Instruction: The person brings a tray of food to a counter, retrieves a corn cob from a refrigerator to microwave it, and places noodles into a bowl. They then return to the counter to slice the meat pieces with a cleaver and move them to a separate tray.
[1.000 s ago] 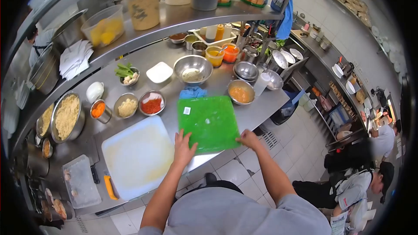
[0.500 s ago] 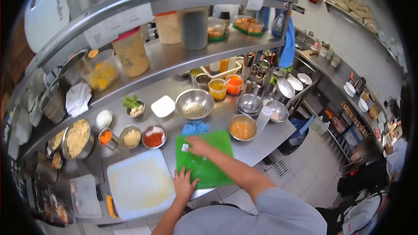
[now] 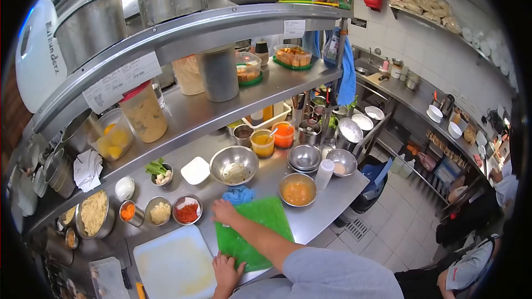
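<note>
A green cutting board (image 3: 260,227) lies near the front edge of the steel counter. My left hand (image 3: 226,271) rests on its near left edge with the fingers spread. Across the board stretches my right arm, and my right hand (image 3: 225,212) touches the far left corner, fingers extended; a small white label partly shows beneath it. Just beyond that hand is a crumpled blue cloth (image 3: 238,195). Left of the green board lies a stained white cutting board (image 3: 174,263). A bowl of orange liquid (image 3: 297,190) stands to the right.
Behind the boards are a large steel bowl (image 3: 234,166), a white square dish (image 3: 195,170), a bowl of red powder (image 3: 187,210) and a white squeeze bottle (image 3: 325,174). A loaded shelf (image 3: 183,116) overhangs the counter. At right, a person (image 3: 471,266) is partly visible.
My right hand has slid from the board's upper middle to its far left corner. My left hand remains at the near left edge. The camera view has tilted upward.
</note>
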Demonstrator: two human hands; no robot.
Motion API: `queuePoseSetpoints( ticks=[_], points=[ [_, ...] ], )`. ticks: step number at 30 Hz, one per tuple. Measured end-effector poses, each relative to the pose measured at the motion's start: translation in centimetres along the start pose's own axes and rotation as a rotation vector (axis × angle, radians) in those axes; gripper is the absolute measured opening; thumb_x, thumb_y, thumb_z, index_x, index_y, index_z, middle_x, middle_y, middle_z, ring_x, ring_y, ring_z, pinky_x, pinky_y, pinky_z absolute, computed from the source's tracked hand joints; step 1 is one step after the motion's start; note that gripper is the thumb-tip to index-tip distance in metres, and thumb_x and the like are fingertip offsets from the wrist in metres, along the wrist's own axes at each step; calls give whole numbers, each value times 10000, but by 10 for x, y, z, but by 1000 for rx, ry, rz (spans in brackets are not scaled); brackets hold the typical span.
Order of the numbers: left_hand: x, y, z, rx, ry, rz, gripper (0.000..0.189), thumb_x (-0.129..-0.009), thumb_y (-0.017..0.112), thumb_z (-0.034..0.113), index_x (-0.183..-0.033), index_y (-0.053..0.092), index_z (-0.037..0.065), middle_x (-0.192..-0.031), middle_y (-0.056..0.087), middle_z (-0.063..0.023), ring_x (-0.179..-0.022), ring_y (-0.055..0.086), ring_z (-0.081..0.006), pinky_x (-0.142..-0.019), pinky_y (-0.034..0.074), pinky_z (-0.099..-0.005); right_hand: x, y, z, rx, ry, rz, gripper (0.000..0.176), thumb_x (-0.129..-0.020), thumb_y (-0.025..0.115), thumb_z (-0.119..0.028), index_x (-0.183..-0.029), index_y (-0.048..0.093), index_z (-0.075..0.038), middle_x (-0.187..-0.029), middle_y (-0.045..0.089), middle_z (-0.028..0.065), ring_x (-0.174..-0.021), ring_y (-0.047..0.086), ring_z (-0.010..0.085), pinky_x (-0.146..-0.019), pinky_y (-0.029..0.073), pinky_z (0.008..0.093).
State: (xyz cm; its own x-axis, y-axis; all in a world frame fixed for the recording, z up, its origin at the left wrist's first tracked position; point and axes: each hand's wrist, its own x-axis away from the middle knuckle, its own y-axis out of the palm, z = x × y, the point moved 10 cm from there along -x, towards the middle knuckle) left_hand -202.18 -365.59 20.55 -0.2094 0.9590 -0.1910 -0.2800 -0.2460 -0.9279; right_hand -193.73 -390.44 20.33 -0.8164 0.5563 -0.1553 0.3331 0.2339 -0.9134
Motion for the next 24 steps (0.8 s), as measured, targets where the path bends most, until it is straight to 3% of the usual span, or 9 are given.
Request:
queuePoseSetpoints(
  ticks=[2, 4, 6, 7, 9, 12, 19, 22, 24],
  points=[
    [-15, 10, 5, 72, 34, -65, 522, -832, 829, 424, -1202, 730, 69, -1375, 612, -165, -1385, 483, -434, -1172, 332, -611, -4, 12, 2, -10, -23, -30, 449, -829, 823, -429, -1086, 741, -70, -1235, 632, 142, -1237, 581, 347, -1035, 480, 525],
    [-23, 14, 9, 140, 30, -113, 541, -838, 827, 424, -1230, 715, 70, -1405, 595, -167, -1396, 484, -421, -1177, 335, -614, -10, 47, -16, -56, -219, -25, 427, -852, 776, -495, -940, 752, -77, -1003, 696, 155, -989, 669, 370, -871, 544, 522],
    [-29, 9, 39, 82, 208, -95, 635, -867, 800, 463, -1355, 648, 86, -1486, 533, -162, -1455, 447, -380, -1196, 325, -637, 11, 59, -44, -86, -243, -70, 453, -875, 741, -525, -916, 755, -74, -961, 711, 163, -934, 687, 379, -836, 557, 521],
    [-28, 8, 38, 78, 177, -78, 635, -867, 800, 463, -1355, 648, 86, -1486, 533, -162, -1455, 447, -380, -1196, 325, -637, 21, 61, -55, -107, -220, -100, 487, -899, 706, -554, -891, 759, -70, -919, 725, 171, -879, 704, 388, -801, 569, 521],
    [-24, 12, 44, 94, 198, -111, 743, -893, 765, 516, -1480, 551, 114, -1554, 472, -145, -1502, 397, -370, -1216, 301, -655, 32, 62, -77, -107, -235, -96, 498, -921, 673, -566, -898, 764, -77, -944, 736, 172, -914, 714, 384, -805, 571, 520],
    [-24, 13, 41, 102, 173, -121, 782, -908, 739, 547, -1525, 512, 124, -1578, 457, -130, -1529, 368, -351, -1225, 279, -661, 34, 65, -83, -85, -207, -137, 542, -962, 600, -602, -907, 780, -93, -965, 754, 174, -957, 727, 379, -815, 573, 518],
    [-26, 20, 39, 76, 134, -199, 804, -921, 717, 564, -1562, 467, 147, -1631, 410, -94, -1580, 284, -320, -1239, 240, -674, 30, 71, -83, 61, -187, -357, 695, -1003, 449, -704, -970, 825, -121, -1006, 775, 175, -980, 736, 374, -865, 570, 525],
    [-23, 17, 40, 79, 127, -189, 790, -923, 709, 574, -1552, 470, 160, -1637, 401, -79, -1586, 269, -309, -1238, 229, -686, 34, 63, -86, 58, -116, -474, 641, -1005, 491, -648, -1046, 817, -97, -1091, 778, 163, -1060, 728, 366, -928, 568, 512],
    [-22, 16, 41, 62, 139, -158, 760, -923, 701, 587, -1524, 494, 169, -1638, 399, -78, -1584, 274, -313, -1233, 228, -698, 35, 64, -87, 58, -131, -448, 635, -1004, 483, -646, -1033, 820, -109, -1063, 779, 155, -1037, 733, 365, -912, 568, 513]
  ],
)
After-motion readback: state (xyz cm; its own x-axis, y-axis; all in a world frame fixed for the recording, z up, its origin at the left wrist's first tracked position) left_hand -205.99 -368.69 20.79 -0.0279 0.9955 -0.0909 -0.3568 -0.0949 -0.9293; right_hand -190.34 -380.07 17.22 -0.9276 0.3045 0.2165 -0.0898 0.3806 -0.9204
